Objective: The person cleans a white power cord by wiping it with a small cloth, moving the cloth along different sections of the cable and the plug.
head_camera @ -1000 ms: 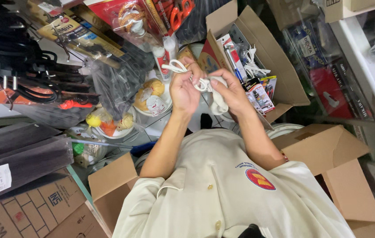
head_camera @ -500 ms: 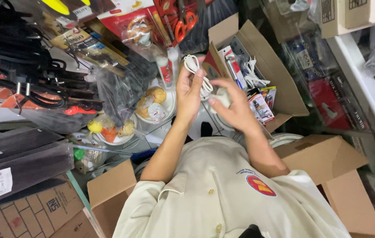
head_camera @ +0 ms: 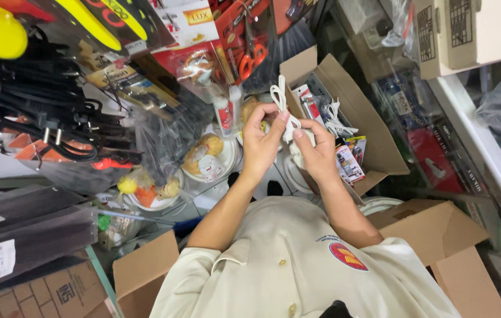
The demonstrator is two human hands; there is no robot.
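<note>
Your left hand (head_camera: 260, 141) and your right hand (head_camera: 316, 152) are raised side by side in front of your chest, both pinched on a white cable (head_camera: 280, 103). The left hand's thumb and fingertips close on the cable where its loop rises above them; the right hand's fingers curl around the lower white part of it, which is mostly hidden behind your knuckles, so you cannot tell its full shape. The cable's loop stands upright just above the left hand, clear of everything else.

Just beyond your right hand sits an open cardboard box (head_camera: 363, 112), tilted, with small packaged goods and more white cords (head_camera: 338, 122) inside it. Below your hands, on the cluttered surface, a white plate (head_camera: 225, 162) carries wrapped buns, and another plate (head_camera: 151, 203) further to the left holds yellow and orange pieces. A white bottle with a red label (head_camera: 223, 115) stands near the left hand. Packaged orange-handled scissors (head_camera: 251, 56) hang above. At far left hang black hangers (head_camera: 38, 118). Empty brown boxes (head_camera: 439, 241) lie at your right, and another carton (head_camera: 144, 274) lies at your left elbow.
</note>
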